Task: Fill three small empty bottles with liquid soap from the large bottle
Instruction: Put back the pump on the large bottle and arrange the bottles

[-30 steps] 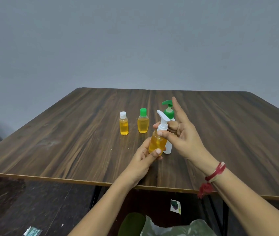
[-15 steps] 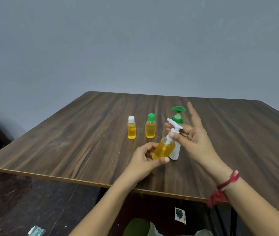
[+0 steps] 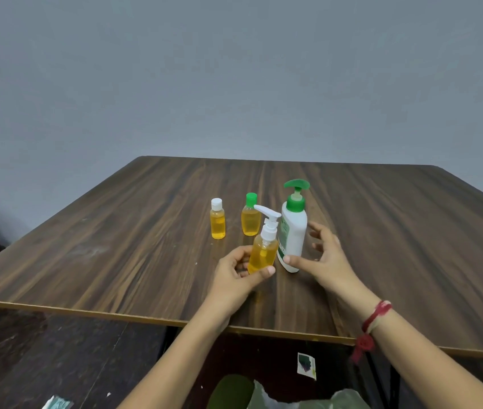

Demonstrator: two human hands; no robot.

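Head cam count for you: three small bottles of yellow soap, one large white bottle (image 3: 293, 231) with a green pump, and two hands over the wooden table (image 3: 116, 246). The white-capped bottle (image 3: 218, 221) and green-capped bottle (image 3: 251, 216) stand side by side further back. The third, the pump bottle (image 3: 263, 252), sits slightly tilted in your left hand (image 3: 234, 276), thumb and fingers curled round its lower half, just beside the large white bottle. Your right hand (image 3: 327, 261) is spread loose, holding nothing, thumb tip at that bottle's lower front.
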